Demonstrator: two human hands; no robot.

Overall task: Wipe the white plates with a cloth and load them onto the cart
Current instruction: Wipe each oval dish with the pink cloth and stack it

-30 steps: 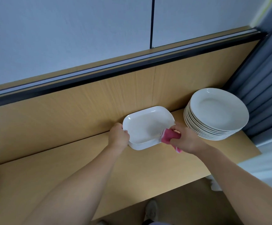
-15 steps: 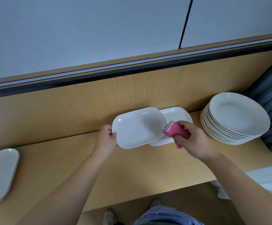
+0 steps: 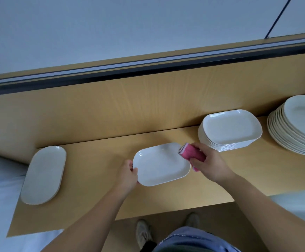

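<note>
On a wooden counter (image 3: 97, 200) against a pale wall, a person's left hand (image 3: 128, 176) grips the left edge of a white rectangular plate (image 3: 161, 164) held over the counter's middle, while the right hand (image 3: 209, 163) clutches a pink cloth (image 3: 190, 153) against the plate's right rim, near a stack of rectangular plates (image 3: 229, 130).

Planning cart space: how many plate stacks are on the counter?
2: rectangular stack beyond the right hand; round stack at the far right, cut off by the frame. More may lie out of view.
</note>
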